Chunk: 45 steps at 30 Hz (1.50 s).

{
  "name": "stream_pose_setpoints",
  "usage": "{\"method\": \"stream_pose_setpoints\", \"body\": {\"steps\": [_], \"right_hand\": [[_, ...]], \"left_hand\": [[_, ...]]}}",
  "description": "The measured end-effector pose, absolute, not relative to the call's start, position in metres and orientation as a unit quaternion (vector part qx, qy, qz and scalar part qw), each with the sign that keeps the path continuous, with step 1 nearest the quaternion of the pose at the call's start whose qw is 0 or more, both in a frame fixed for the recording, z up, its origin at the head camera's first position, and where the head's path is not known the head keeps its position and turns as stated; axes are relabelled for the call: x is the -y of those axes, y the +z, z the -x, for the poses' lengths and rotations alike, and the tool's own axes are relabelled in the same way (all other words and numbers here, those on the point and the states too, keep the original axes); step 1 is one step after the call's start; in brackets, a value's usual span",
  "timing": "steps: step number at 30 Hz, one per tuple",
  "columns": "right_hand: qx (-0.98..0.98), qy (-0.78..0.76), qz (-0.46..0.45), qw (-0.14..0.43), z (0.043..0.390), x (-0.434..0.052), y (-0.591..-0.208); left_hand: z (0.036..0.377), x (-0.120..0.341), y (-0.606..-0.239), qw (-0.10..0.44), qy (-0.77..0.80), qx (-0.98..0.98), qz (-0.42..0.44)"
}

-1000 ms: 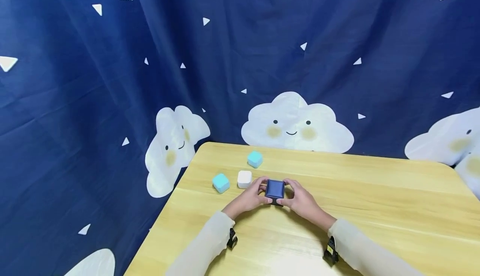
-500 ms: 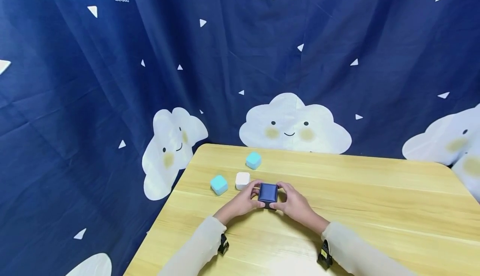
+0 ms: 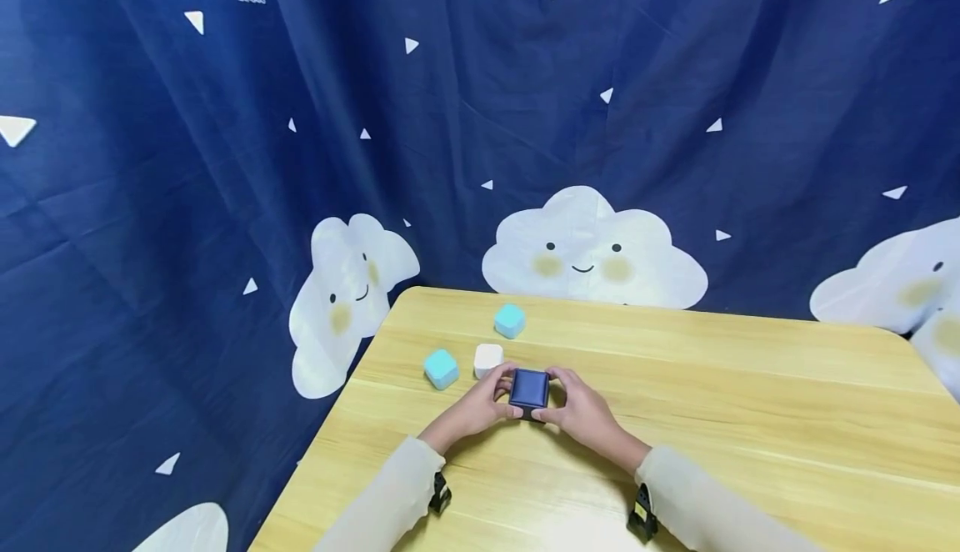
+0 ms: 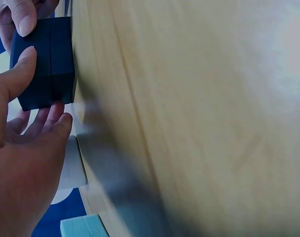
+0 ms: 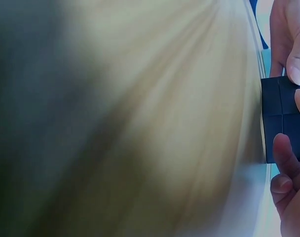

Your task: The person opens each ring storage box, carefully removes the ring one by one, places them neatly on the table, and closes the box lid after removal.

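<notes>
A small dark blue box with a shiny square top [image 3: 529, 388], like a jewellery box, sits on the wooden table with its lid down. A seam runs around the box [image 4: 44, 74] in the left wrist view. My left hand [image 3: 472, 410] grips its left side, thumb on the front face and fingers behind. From the right, my right hand [image 3: 594, 417] holds it the same way. Both thumbs meet the front of the box [image 5: 274, 101] in the right wrist view. The box's underside is hidden.
A white rounded cube [image 3: 488, 359] stands just beyond my left hand. One light blue cube [image 3: 441, 369] lies to its left, another light blue cube [image 3: 510, 321] farther back. A dark blue curtain [image 3: 465, 118] hangs behind the wooden table [image 3: 750, 385].
The box has shifted left and a little nearer to me, with both hands moving along and keeping their hold. The cubes have stayed in place.
</notes>
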State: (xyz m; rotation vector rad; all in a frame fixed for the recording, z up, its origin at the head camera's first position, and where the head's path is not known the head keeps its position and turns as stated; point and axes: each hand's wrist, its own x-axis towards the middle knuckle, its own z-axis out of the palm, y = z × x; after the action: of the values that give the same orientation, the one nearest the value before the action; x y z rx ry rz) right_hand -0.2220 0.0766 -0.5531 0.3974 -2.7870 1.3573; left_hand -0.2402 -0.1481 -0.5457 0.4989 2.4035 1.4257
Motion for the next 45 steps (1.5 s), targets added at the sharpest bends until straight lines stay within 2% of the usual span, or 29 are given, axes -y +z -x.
{"method": "stream_pose_setpoints", "body": {"steps": [20,45], "right_hand": [[0.892,0.430,-0.141,0.017,0.215,-0.055,-0.552],[0.894,0.425,-0.142,0.017,0.208,-0.039,-0.553]], "left_hand": [[0.233,0.169,-0.546,0.148,0.513,-0.827,-0.176],[0.228,0.187,-0.546,0.173,0.530,-0.811,-0.176]]}}
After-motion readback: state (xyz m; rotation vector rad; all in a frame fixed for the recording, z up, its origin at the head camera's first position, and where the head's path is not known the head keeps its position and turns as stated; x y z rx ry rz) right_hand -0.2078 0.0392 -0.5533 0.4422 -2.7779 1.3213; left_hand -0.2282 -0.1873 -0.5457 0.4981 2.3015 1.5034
